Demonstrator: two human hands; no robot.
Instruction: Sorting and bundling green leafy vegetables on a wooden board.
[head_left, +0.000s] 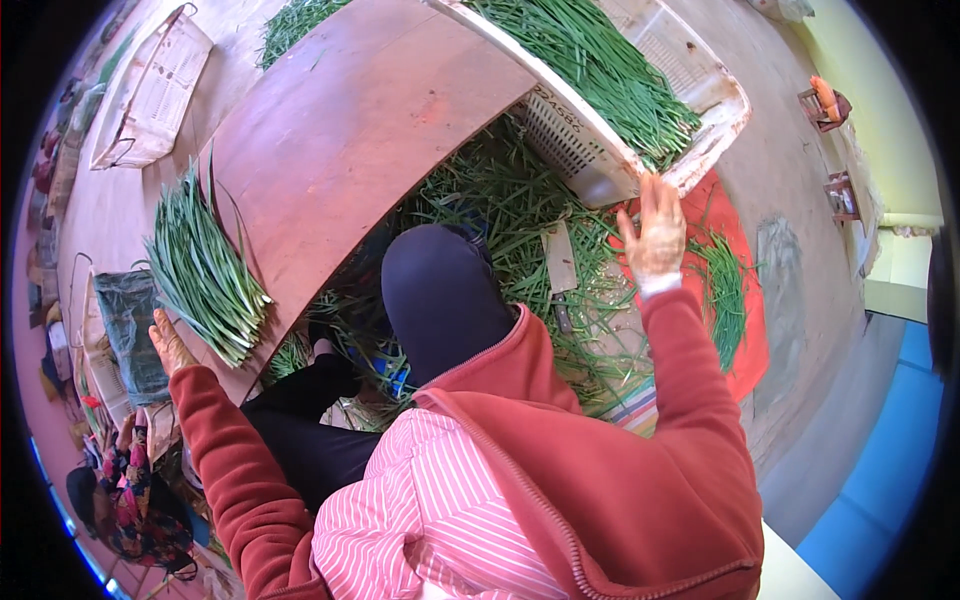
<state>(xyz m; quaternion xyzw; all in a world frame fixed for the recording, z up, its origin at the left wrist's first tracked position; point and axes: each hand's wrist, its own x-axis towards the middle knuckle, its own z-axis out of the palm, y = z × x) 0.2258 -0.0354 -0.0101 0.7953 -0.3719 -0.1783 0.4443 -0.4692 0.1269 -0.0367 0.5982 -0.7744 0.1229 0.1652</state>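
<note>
Down below us, we see our 2 hands stretched out wide. Our left hand (168,343) lies flat and open on the edge of the brown wooden surface (350,130), with nothing held in it. It sits just beside a bunch of long green stalks (205,270), and its fingertips are very near the cut ends. Our right hand (655,232) is up by the corner of a white plastic crate (590,165). Its fingers are spread and touch the crate's rim, but we cannot tell if they really hold on to it. The crate is tilted and has many more green stalks (610,70) inside. Under the crate, loose green leaves (500,210) cover the floor. A flat knife (558,262) lies among them, near a red mat (735,300). Another white crate (150,90) rests far off to the left.
</note>
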